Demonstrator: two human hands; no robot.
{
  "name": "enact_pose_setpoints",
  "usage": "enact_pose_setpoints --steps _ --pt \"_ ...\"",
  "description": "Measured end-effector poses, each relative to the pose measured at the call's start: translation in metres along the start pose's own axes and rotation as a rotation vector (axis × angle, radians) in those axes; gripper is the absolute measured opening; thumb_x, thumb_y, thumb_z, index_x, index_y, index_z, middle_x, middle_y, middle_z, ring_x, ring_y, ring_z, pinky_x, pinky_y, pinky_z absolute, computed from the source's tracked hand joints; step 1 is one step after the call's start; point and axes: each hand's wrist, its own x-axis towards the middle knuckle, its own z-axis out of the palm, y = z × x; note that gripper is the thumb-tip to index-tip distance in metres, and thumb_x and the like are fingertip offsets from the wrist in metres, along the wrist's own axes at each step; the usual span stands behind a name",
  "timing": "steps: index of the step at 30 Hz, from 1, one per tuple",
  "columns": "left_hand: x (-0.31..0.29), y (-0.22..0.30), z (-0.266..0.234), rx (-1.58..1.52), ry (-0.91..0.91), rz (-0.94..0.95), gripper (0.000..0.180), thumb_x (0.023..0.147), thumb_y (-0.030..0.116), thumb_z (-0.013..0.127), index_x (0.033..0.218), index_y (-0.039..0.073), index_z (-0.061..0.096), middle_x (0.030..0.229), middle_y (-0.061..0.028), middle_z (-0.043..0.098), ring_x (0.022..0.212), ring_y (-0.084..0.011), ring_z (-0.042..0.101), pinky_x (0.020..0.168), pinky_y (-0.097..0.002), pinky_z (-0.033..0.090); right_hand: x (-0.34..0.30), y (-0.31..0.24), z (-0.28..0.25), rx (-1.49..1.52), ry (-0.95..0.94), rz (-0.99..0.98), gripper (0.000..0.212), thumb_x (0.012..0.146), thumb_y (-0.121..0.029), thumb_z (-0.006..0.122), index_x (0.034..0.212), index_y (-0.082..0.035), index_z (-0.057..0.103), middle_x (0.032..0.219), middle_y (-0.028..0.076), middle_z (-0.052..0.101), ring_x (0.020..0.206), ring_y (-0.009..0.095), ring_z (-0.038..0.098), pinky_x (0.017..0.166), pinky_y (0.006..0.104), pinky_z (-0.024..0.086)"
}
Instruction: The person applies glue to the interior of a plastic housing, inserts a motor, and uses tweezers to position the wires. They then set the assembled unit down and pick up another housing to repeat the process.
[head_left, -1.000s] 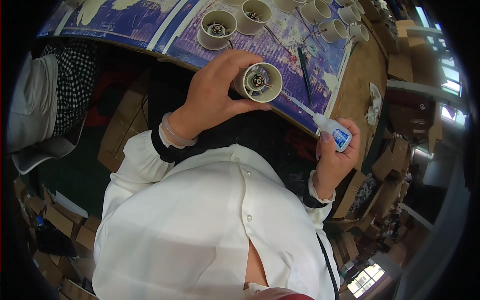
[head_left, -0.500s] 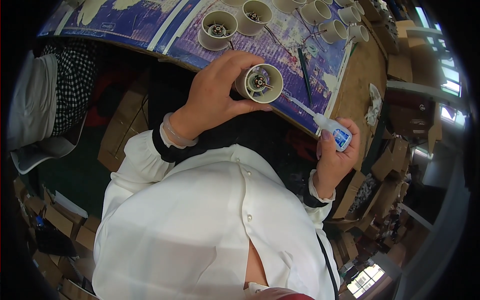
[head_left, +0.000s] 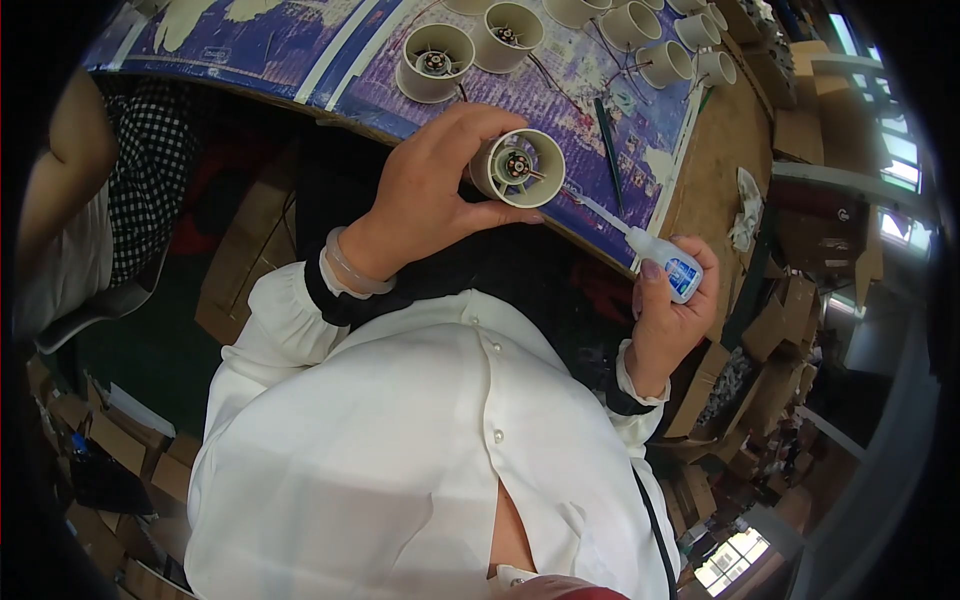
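My left hand is wrapped round a cream plastic cylinder at the table's near edge. Its open end faces up, showing a small round motor hub on spokes inside. In my right hand is a small white squeeze bottle with a blue label, held between thumb and fingers. A long thin nozzle runs from it toward the cylinder, its tip close to the cylinder's right side. Whether the tip touches the cylinder, I cannot tell.
Several similar cream cylinders, some with wires, stand on the worn purple table covering. A dark thin stick lies there. Crumpled white paper rests on the bare wooden edge. A person's arm shows at the left; cardboard boxes stand below.
Another person's bare arm has come into view at the far left. My hands, the cylinder and the bottle have barely moved.
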Motion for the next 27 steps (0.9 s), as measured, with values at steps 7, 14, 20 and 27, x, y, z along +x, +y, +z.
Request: enact_pose_setpoints --steps 7,14,20,27 --pt "0.001 0.001 -0.001 0.001 -0.011 0.000 0.068 0.061 0.030 0.090 0.116 0.008 0.058 0.107 -0.0079 0.064 0.092 -0.0260 0.065 0.073 -0.0325 0.054 -0.003 0.000 -0.004 0.067 -0.019 0.095 0.038 0.080 -0.006 0.079 0.111 -0.002 0.057 0.099 0.003 0.061 0.085 0.007 0.057 0.077 0.0200 0.048" --pt "-0.001 0.002 -0.006 0.010 -0.076 -0.038 0.074 0.062 0.024 0.092 0.122 0.006 0.052 0.112 -0.0089 0.061 0.097 -0.0235 0.063 0.083 -0.0322 0.051 -0.001 0.004 -0.005 0.090 -0.029 0.177 0.037 0.081 -0.005 0.078 0.111 -0.003 0.057 0.099 0.003 0.061 0.088 0.007 0.056 0.080 0.0209 0.047" --pt "0.002 0.006 -0.007 0.054 -0.032 -0.006 0.070 0.061 0.031 0.091 0.117 0.006 0.056 0.106 -0.0088 0.063 0.089 -0.0247 0.065 0.073 -0.0323 0.053 0.002 0.008 -0.003 0.157 -0.042 0.178 0.033 0.086 -0.009 0.073 0.113 -0.004 0.054 0.086 0.001 0.057 0.068 0.004 0.049 0.059 0.0169 0.040" --pt "0.002 0.006 -0.050 0.006 0.011 -0.004 0.069 0.064 0.023 0.091 0.120 0.004 0.055 0.109 -0.0099 0.064 0.094 -0.0208 0.065 0.081 -0.0315 0.053 0.013 0.025 -0.014 0.448 -0.073 0.218 0.036 0.093 -0.023 0.066 0.119 -0.004 0.050 0.071 -0.001 0.047 0.051 0.002 0.036 0.043 0.0156 0.027"
